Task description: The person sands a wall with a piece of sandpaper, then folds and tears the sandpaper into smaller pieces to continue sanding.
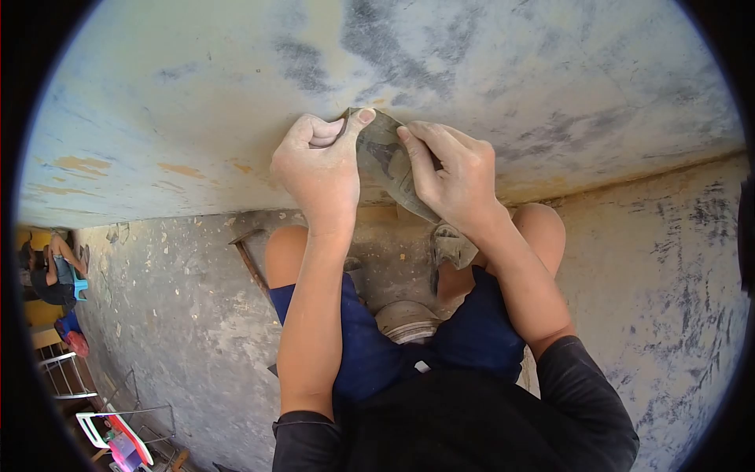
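A limp, dusty grey-green sheet of sandpaper (pixel 385 153) is stretched between both hands, close in front of the patchy white wall (pixel 212 86). Its upper left corner is pinched by my left hand (pixel 321 161), with the thumb lying on top and the other fingers curled. My right hand (pixel 456 169) grips the sheet's right side between thumb and bent fingers. The lower end hangs down below the right hand. White dust covers the fingers of both hands.
A hammer-like tool with a wooden handle (pixel 253 266) lies on the stained floor (pixel 189 315) beside my left knee. Under me is a round bucket-like seat (pixel 409 321). At far left, another person (pixel 53 279) sits on a blue stool (pixel 79 286), near a white-and-red chair-like item (pixel 130 433).
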The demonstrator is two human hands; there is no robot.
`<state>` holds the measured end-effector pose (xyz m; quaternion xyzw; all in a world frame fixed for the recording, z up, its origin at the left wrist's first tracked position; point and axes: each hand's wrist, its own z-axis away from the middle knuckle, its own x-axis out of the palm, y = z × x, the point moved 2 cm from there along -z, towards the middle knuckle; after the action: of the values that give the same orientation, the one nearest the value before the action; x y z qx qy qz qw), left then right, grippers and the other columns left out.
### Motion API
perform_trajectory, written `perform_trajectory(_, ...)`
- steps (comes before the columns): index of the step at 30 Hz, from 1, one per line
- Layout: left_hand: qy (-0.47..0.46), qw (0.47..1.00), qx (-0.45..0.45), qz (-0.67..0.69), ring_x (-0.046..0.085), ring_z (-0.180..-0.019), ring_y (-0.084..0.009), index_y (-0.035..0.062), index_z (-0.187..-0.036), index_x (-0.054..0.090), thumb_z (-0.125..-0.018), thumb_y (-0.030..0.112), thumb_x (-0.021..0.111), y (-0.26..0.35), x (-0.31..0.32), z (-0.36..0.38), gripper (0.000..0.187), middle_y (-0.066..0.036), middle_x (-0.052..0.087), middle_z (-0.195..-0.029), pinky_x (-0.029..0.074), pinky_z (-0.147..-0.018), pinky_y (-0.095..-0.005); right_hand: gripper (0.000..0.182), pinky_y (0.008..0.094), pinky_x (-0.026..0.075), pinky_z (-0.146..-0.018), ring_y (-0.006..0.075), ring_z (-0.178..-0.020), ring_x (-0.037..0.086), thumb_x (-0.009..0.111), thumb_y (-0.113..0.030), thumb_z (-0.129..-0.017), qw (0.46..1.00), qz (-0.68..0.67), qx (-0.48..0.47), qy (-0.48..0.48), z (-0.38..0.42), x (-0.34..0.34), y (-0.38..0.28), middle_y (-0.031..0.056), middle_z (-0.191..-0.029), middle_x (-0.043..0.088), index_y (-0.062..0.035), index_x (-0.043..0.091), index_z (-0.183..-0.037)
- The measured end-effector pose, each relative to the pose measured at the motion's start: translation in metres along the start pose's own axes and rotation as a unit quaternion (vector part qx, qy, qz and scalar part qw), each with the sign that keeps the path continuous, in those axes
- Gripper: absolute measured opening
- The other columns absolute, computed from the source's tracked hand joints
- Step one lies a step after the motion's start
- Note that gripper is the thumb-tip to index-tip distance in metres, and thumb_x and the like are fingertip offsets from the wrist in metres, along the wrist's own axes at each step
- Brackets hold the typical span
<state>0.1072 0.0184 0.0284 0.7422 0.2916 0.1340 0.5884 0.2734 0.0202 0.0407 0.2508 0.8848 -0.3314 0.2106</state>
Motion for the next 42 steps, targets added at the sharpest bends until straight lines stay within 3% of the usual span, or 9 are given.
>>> perform_trajectory(11,0.042,0.996,0.076,-0.024,0.045,-0.054,-0.0057,0.0001,-0.063,0.061,-0.078,0.011,0.095,0.005,0.002,-0.003,0.038,0.001,0.059,-0.055,0.038,-0.052,-0.0266,0.004,0.0336,0.054,-0.055,0.0264,-0.060,0.070,0.075,0.002,-0.089,0.999,-0.012,-0.027,0.027,-0.002,0.006,-0.006,0.0160,-0.080,0.074,0.0007,0.075,-0.093)
perform_trajectory(14,0.052,0.997,0.040,-0.029,0.046,-0.054,-0.0079,0.0017,-0.062,0.061,-0.077,0.012,0.095,0.007,0.007,0.001,0.039,0.001,0.058,-0.055,0.041,-0.060,-0.0296,0.004,0.0337,0.054,-0.055,0.0265,-0.061,0.071,0.075,0.001,-0.089,0.998,0.001,-0.037,0.043,-0.003,0.000,0.004,0.0157,-0.082,0.075,-0.0001,0.075,-0.093)
perform_trajectory(16,0.058,0.990,0.130,-0.019,0.046,-0.054,-0.0109,0.0030,-0.062,0.062,-0.076,0.013,0.095,0.010,0.018,0.003,0.038,0.001,0.058,-0.055,0.042,-0.074,-0.0325,0.005,0.0336,0.054,-0.055,0.0264,-0.062,0.072,0.075,0.001,-0.089,0.995,0.000,-0.061,0.074,-0.004,-0.006,0.006,0.0159,-0.083,0.076,-0.0002,0.075,-0.094)
perform_trajectory(19,0.043,0.990,0.131,-0.031,0.046,-0.054,-0.0135,0.0033,-0.062,0.062,-0.076,0.013,0.095,0.017,0.018,0.004,0.038,0.001,0.058,-0.055,0.039,-0.084,-0.0344,0.005,0.0340,0.055,-0.055,0.0265,-0.064,0.073,0.075,0.001,-0.089,0.998,0.007,0.025,0.062,0.002,-0.014,0.003,0.0161,-0.086,0.077,0.0000,0.075,-0.094)
perform_trajectory(23,0.043,0.996,0.064,-0.040,0.051,-0.061,-0.0046,-0.0004,-0.070,0.070,-0.079,0.020,0.096,0.009,-0.001,-0.002,0.034,0.001,0.066,-0.064,0.043,-0.061,-0.0225,0.005,0.0335,0.055,-0.057,0.0264,-0.066,0.074,0.076,0.001,-0.089,0.999,-0.003,-0.003,0.051,-0.006,0.004,-0.008,0.0162,-0.086,0.077,0.0012,0.075,-0.094)
perform_trajectory(34,0.020,0.986,0.130,-0.100,0.053,-0.061,-0.0051,-0.0003,-0.067,0.066,-0.079,0.021,0.097,0.011,0.002,-0.003,0.039,-0.004,0.070,-0.066,0.046,-0.063,-0.0256,0.006,0.0301,0.056,-0.062,0.0198,-0.066,0.073,0.077,0.002,-0.090,0.998,-0.001,0.016,0.056,-0.003,0.001,-0.012,0.0166,-0.082,0.077,0.0026,0.078,-0.095)
perform_trajectory(37,0.054,0.992,0.111,-0.036,0.049,-0.055,-0.0152,0.0031,-0.062,0.061,-0.078,0.017,0.095,0.005,-0.003,-0.005,0.040,-0.001,0.060,-0.056,0.040,-0.077,-0.0339,0.005,0.0335,0.056,-0.058,0.0270,-0.064,0.073,0.074,0.002,-0.090,0.999,-0.023,0.006,0.046,-0.005,0.009,-0.012,0.0170,-0.084,0.076,0.0010,0.076,-0.094)
perform_trajectory(40,0.052,0.997,0.052,0.009,0.047,-0.055,-0.0153,0.0036,-0.062,0.059,-0.076,0.016,0.094,0.001,0.001,-0.004,0.040,-0.001,0.060,-0.057,0.038,-0.075,-0.0349,0.004,0.0342,0.055,-0.058,0.0264,-0.064,0.073,0.074,0.002,-0.090,1.000,-0.002,-0.017,0.021,-0.006,0.007,-0.004,0.0178,-0.082,0.076,0.0018,0.076,-0.094)
perform_trajectory(42,0.050,0.983,0.160,-0.077,0.055,-0.060,-0.0063,0.0019,-0.066,0.065,-0.079,0.018,0.096,0.006,0.010,-0.002,0.037,-0.003,0.071,-0.067,0.046,-0.060,-0.0272,0.004,0.0339,0.055,-0.058,0.0249,-0.064,0.073,0.074,0.002,-0.090,0.996,0.010,-0.041,0.073,-0.005,-0.003,0.002,0.0179,-0.082,0.076,0.0023,0.076,-0.094)
